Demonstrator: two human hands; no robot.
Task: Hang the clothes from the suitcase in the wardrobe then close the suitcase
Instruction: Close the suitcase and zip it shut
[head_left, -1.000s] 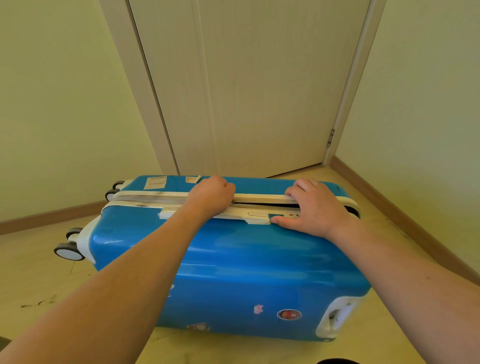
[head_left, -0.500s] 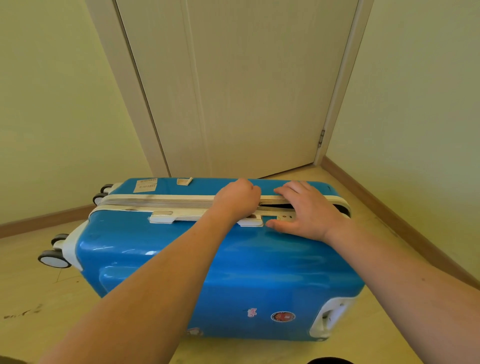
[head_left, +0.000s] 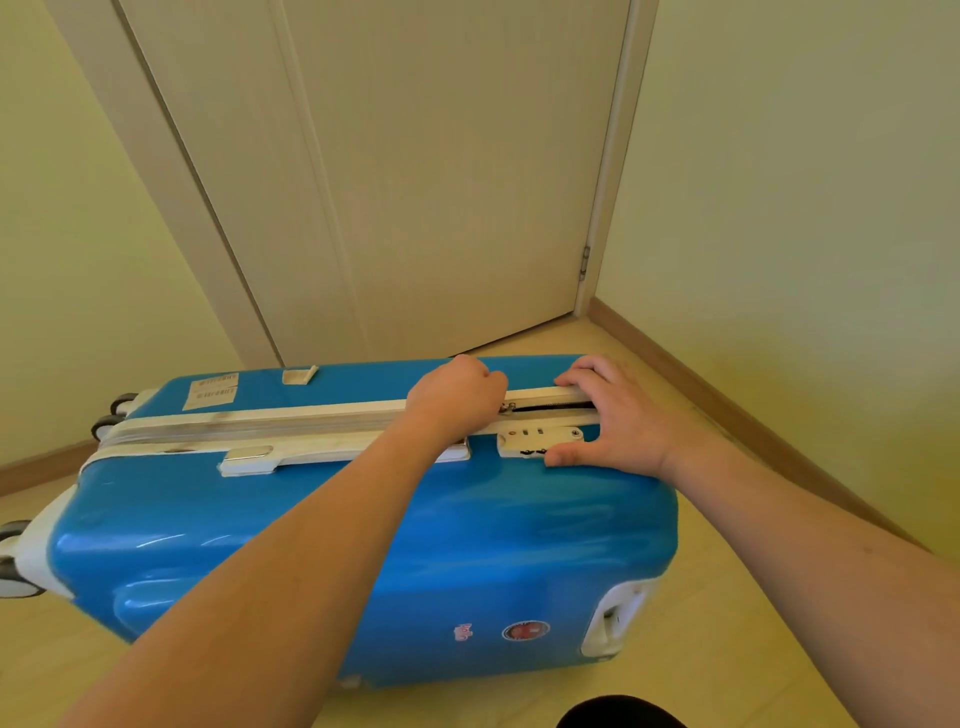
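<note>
A blue hard-shell suitcase (head_left: 363, 545) stands on its long side on the floor, its white zipper band (head_left: 260, 423) facing up. My left hand (head_left: 457, 397) is curled into a fist on the band and pinches the zipper pull (head_left: 506, 407). To the right of the pull a short stretch of zipper still gapes dark. My right hand (head_left: 618, 415) lies over the suitcase's right end, fingers across the band and thumb below the white combination lock (head_left: 540, 439). No clothes show.
A pale door (head_left: 415, 182) stands just behind the suitcase, with yellow-green walls on both sides and a wooden skirting board (head_left: 753, 415) along the right. The suitcase's wheels (head_left: 15, 561) stick out at the left. Light wooden floor lies in front.
My left hand has slid to the right along the zipper band, and the open gap has shrunk. My right hand stayed at the right end. The lock is now uncovered.
</note>
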